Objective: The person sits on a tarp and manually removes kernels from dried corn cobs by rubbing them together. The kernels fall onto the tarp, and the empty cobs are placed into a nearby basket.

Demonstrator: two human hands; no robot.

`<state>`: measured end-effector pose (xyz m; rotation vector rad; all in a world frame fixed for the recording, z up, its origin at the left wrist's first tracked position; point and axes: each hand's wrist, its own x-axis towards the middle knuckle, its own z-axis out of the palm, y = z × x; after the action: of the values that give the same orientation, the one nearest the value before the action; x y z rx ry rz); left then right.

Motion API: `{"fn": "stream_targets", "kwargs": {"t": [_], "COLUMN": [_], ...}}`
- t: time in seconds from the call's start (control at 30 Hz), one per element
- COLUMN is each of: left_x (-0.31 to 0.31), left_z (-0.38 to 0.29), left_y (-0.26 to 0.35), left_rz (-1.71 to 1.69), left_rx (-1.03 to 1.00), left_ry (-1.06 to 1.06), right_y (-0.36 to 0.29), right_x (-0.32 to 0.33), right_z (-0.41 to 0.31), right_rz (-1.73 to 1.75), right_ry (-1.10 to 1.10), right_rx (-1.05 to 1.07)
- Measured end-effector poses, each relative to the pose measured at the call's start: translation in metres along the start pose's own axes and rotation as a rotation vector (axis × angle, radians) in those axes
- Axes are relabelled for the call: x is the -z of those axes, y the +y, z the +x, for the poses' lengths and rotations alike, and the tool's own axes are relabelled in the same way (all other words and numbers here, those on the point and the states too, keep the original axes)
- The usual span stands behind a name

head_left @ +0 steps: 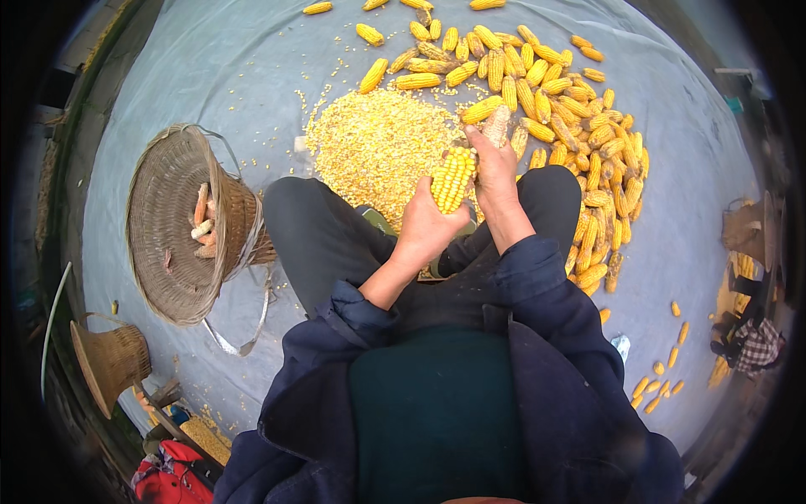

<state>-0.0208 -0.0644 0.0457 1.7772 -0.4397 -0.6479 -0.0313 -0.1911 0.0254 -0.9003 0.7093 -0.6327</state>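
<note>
My left hand [427,220] is closed round the lower part of a yellow corn cob [454,179] covered in kernels, held between my knees. Touching its right side, my right hand [496,170] grips a stripped corn cob [497,125] whose pale end sticks up past the thumb. Whether the two cobs touch is hidden. Beneath and beyond my hands lies a heap of loose corn kernels [378,145]. A large pile of unshelled corn cobs [592,132] curves from the far side round to the right of my knee.
A wide woven basket [170,264] with several stripped cobs [204,230] lies tilted at my left. Another woven basket [119,359] is farther back. A person in red [173,475] is at lower left, a person in a checked top [759,346] at far right. A grey-blue sheet [252,82] covers the ground.
</note>
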Motion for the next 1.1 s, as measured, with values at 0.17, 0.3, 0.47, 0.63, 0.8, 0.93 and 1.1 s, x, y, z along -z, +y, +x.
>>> {"fn": "stream_targets", "kwargs": {"t": [0.17, 0.3, 0.47, 0.63, 0.8, 0.93, 1.1], "left_x": [0.008, 0.000, -0.001, 0.011, 0.006, 0.007, 0.021], "left_z": [0.004, -0.003, -0.003, 0.004, -0.007, -0.005, 0.000], "left_y": [0.001, 0.012, 0.007, 0.007, 0.000, 0.001, 0.007], "left_rz": [0.361, 0.433, 0.211, 0.534, 0.704, 0.430, 0.382], "left_rx": [-0.037, -0.013, -0.041, -0.070, -0.270, -0.125, -0.166], "left_ry": [0.103, 0.079, 0.020, 0.069, 0.111, -0.048, -0.094], "right_y": [-0.023, 0.000, 0.003, -0.021, -0.012, 0.001, -0.017], "right_x": [-0.012, -0.019, -0.007, 0.002, -0.015, 0.005, 0.001], "right_z": [-0.017, -0.015, 0.000, 0.004, -0.016, -0.001, -0.003], "right_rz": [0.195, -0.177, -0.122, 0.239, -0.376, -0.066, -0.062], "right_ry": [-0.178, 0.052, 0.171, -0.163, -0.103, 0.162, 0.020], "right_rx": [-0.282, 0.125, 0.103, -0.398, 0.176, 0.048, -0.002]}}
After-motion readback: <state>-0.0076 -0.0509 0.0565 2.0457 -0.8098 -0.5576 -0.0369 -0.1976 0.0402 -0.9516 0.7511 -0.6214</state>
